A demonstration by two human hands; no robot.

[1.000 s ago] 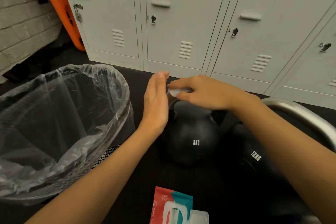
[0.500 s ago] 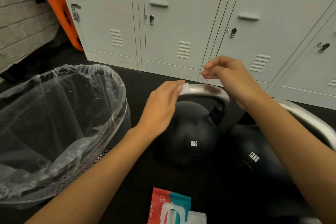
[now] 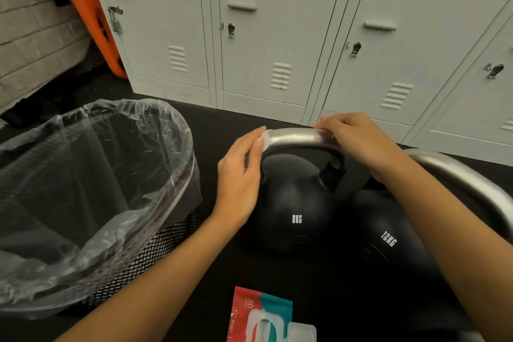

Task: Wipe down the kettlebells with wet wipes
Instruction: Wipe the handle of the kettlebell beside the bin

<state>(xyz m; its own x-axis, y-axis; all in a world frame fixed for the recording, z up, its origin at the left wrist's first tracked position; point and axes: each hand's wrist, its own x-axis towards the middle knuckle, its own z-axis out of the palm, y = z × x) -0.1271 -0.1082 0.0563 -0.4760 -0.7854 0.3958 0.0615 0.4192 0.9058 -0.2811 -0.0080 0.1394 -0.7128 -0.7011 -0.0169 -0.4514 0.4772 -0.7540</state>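
A black kettlebell marked 8KG (image 3: 294, 203) stands on the dark floor, its silver handle (image 3: 297, 137) arching over it. My left hand (image 3: 241, 175) pinches a small white wet wipe (image 3: 265, 139) against the left end of that handle. My right hand (image 3: 358, 144) lies over the right end, fingers curled round the bar. To the right stands a larger black kettlebell marked 12KG (image 3: 388, 244), partly hidden by my right forearm; its silver handle (image 3: 469, 175) rises behind the arm.
A black mesh bin with a clear plastic liner (image 3: 191, 147) stands close on the left. A red and teal pack of wet wipes (image 3: 261, 316) lies on the floor at the bottom edge. Grey lockers (image 3: 266, 36) line the back, an orange frame (image 3: 91, 16) leaning at their left.
My right hand had lifted off the handle half a second ago and has come back down onto its right end. My left hand now holds the wipe at the handle's left end.
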